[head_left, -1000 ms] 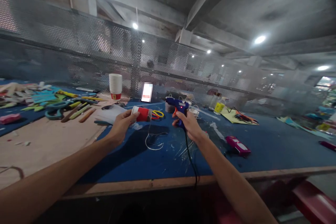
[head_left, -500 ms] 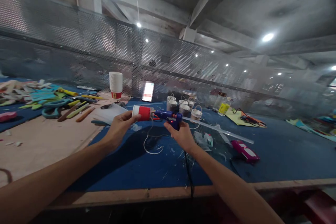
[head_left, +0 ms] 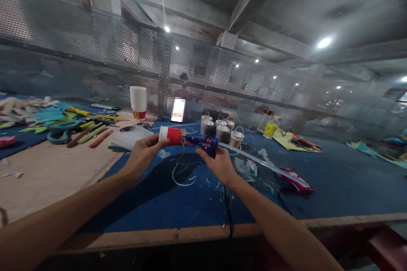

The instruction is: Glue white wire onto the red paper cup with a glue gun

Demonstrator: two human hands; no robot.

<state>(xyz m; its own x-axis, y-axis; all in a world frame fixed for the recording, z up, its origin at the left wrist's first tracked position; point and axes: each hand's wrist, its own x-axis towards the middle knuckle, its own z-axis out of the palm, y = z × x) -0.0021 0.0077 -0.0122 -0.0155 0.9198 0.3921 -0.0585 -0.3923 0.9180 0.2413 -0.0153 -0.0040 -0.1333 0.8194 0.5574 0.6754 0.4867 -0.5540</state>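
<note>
A red and white paper cup [head_left: 174, 136] lies on its side in the air, with my left hand [head_left: 146, 149] closed around its white rim end. My right hand [head_left: 221, 164] grips a blue hot glue gun [head_left: 203, 142], and a small red light glows on its body. The gun's nozzle is at the cup's base; whether it touches cannot be made out. A long clear glue stick [head_left: 260, 161] sticks out of the gun's back towards the right. A thin pale cord [head_left: 183, 184] hangs below the cup and curls over the blue table mat.
Behind my hands stand several small cups with handles [head_left: 222, 128], a stack of paper cups [head_left: 138, 101] and a lit phone [head_left: 178, 110]. Scissors [head_left: 60, 133] and tools lie left. On the right are a magenta glue gun [head_left: 295, 181] and a yellow-labelled bottle [head_left: 271, 129].
The view has shifted very slightly. Both hands keep the same hold, with the glue gun still at the cup's base.
</note>
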